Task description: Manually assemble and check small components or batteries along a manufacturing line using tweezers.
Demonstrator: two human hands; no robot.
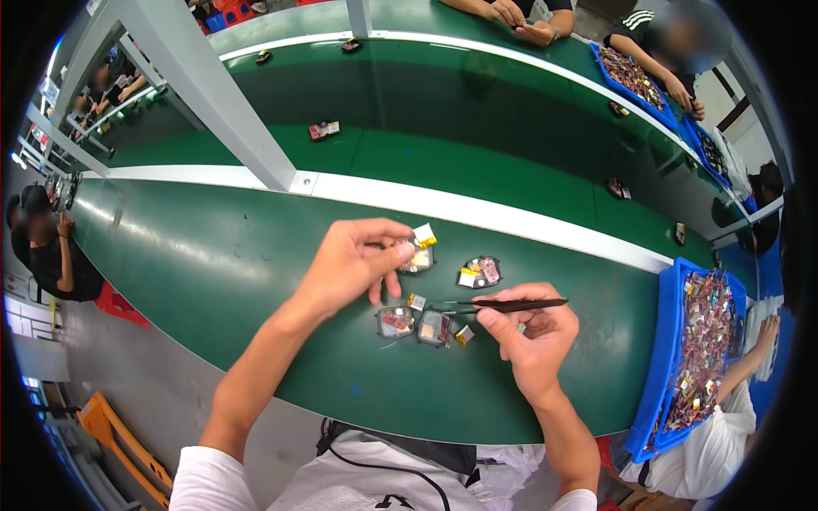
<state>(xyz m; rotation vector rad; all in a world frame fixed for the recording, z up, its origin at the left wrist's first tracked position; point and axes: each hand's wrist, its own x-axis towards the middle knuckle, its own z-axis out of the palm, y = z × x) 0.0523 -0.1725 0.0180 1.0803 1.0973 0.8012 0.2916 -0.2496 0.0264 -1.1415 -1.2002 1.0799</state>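
Observation:
Pinched between the thumb and fingers of my left hand (360,260) is a small dark-rimmed casing (417,260), partly hidden by the thumb. A silver battery pouch with a yellow end (424,235) sticks up at its far edge. My right hand (535,332) grips black tweezers (524,304), whose tips point left, over the work surface. Just below the tips lies an open casing (434,328), with another casing (395,322) to its left. Loose silver-and-yellow batteries (416,301) (464,335) lie beside them. Farther back sits one more casing with its battery (480,272).
The green bench (204,255) has a white rail (477,213) along its far side and a grey post (213,94). Beyond it, a green conveyor (409,153) carries several small assemblies (324,129). At right stands a blue bin of parts (673,358). Other people sit around.

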